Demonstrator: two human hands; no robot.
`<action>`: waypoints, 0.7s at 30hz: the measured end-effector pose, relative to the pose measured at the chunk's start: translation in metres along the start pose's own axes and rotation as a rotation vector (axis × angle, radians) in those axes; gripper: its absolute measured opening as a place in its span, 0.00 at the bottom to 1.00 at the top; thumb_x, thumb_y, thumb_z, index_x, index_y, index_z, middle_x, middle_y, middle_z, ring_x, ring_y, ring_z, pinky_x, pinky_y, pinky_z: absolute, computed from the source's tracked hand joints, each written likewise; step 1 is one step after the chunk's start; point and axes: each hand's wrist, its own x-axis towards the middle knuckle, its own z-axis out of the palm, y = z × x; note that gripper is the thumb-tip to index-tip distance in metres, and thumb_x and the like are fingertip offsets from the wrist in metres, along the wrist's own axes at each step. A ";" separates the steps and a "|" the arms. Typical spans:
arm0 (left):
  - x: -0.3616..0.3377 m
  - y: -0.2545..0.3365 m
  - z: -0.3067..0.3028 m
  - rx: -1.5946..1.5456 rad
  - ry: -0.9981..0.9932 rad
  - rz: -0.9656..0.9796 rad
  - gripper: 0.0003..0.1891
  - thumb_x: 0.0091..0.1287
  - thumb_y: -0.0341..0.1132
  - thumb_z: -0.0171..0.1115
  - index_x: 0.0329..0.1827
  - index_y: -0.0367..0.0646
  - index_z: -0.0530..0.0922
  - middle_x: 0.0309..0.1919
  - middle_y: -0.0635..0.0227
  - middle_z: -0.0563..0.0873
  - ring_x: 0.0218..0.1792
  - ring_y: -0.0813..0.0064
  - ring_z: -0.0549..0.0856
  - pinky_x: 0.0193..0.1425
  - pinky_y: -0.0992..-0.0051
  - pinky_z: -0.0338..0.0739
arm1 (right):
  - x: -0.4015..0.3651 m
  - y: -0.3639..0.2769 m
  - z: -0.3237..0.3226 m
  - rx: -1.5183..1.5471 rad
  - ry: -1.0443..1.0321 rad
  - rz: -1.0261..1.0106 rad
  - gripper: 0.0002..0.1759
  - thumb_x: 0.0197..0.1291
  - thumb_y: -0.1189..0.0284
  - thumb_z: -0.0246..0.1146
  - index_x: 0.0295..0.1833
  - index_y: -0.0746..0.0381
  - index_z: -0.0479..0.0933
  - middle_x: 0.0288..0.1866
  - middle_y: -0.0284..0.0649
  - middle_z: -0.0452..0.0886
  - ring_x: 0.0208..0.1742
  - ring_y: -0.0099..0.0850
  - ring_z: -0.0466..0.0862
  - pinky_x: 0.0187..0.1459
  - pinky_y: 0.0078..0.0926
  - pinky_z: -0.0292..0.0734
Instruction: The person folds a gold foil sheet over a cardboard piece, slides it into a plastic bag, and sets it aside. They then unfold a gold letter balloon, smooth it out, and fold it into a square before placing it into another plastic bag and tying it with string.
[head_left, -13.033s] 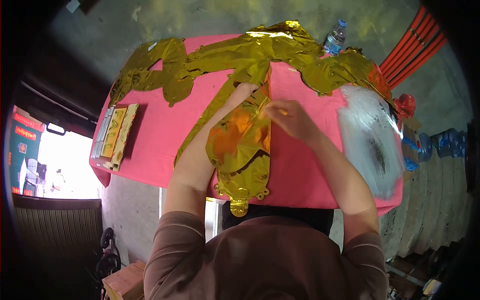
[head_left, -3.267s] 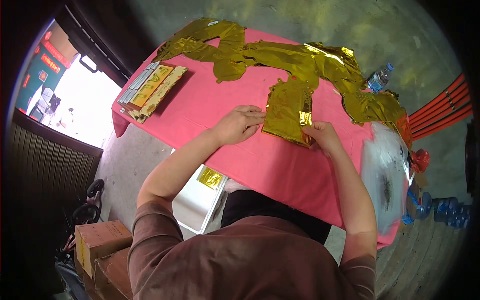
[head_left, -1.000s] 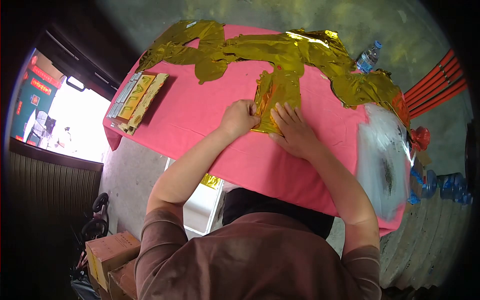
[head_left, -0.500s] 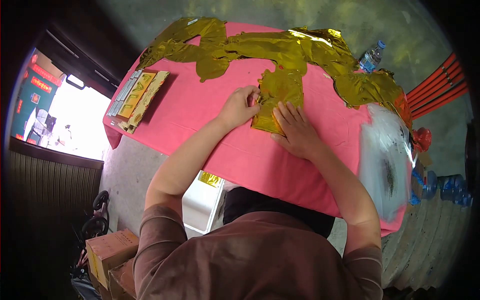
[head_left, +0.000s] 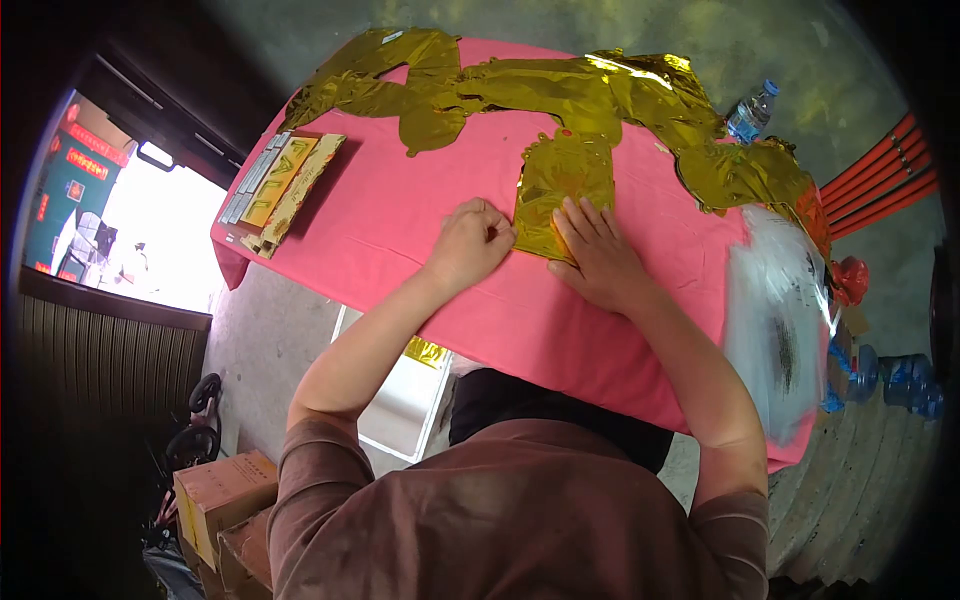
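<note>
A folded gold foil balloon (head_left: 560, 185) lies on the pink tablecloth (head_left: 400, 220) in front of me. My right hand (head_left: 595, 255) lies flat with spread fingers on the foil's near right corner. At the foil's near left edge rests my left hand (head_left: 470, 243), fingers curled into a loose fist and touching that edge. More flat gold foil balloons (head_left: 520, 90) stretch across the far side of the table.
A stack of flat gold packets (head_left: 280, 190) sits at the table's left edge. A clear plastic bag (head_left: 780, 320) lies at the right. A water bottle (head_left: 750, 112) stands at the far right. Cardboard boxes (head_left: 220, 500) sit on the floor at lower left.
The hanging foil balloon has been folded into a compact rectangle on the cloth. Over the last second my right hand stayed pressed on it and my left hand slid down its left edge.
</note>
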 end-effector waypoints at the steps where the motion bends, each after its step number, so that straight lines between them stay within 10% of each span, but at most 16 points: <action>1: -0.001 0.004 0.001 0.010 0.016 -0.028 0.10 0.59 0.36 0.63 0.25 0.38 0.80 0.31 0.58 0.80 0.38 0.58 0.80 0.45 0.63 0.75 | 0.000 0.000 -0.001 -0.001 -0.001 0.001 0.39 0.66 0.50 0.50 0.74 0.64 0.54 0.78 0.50 0.50 0.78 0.46 0.49 0.76 0.48 0.42; 21: -0.002 -0.009 -0.004 -0.417 -0.123 -0.133 0.05 0.65 0.29 0.61 0.39 0.39 0.83 0.36 0.71 0.79 0.38 0.79 0.76 0.47 0.77 0.72 | 0.001 0.000 0.001 -0.018 -0.007 0.013 0.39 0.67 0.49 0.48 0.74 0.64 0.53 0.78 0.50 0.50 0.78 0.48 0.49 0.76 0.48 0.41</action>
